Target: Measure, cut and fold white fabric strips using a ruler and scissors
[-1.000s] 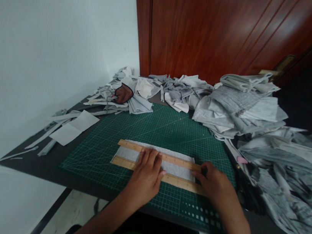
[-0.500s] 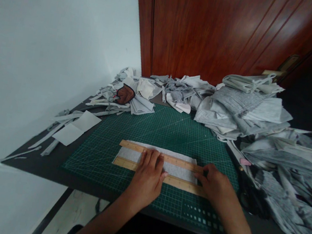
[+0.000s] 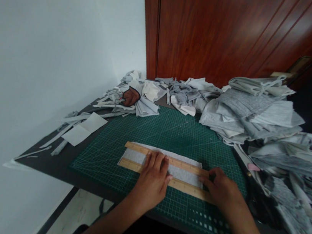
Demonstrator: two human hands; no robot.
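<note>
A grey strip of cloth lies flat on the green gridded cutting mat. Two wooden rulers cross it lengthwise: the upper ruler near its far edge, the lower ruler along its near edge. My left hand rests across the middle, fingers stretched out with their tips at the upper ruler and the thumb by the lower one. At the right end, my right hand pinches the tip of the upper ruler between thumb and fingers. This hand hides the right end of the lower ruler.
Heaped grey cloth rises at the back right, with more crumpled fabric below it. Dark-handled scissors lie right of the mat. Scraps, a brown piece and pale squares sit left. A wooden door stands behind.
The whole view has shifted slightly, so everything appears farther right. Both hands, the rulers and the cloth keep nearly the same places on the mat.
</note>
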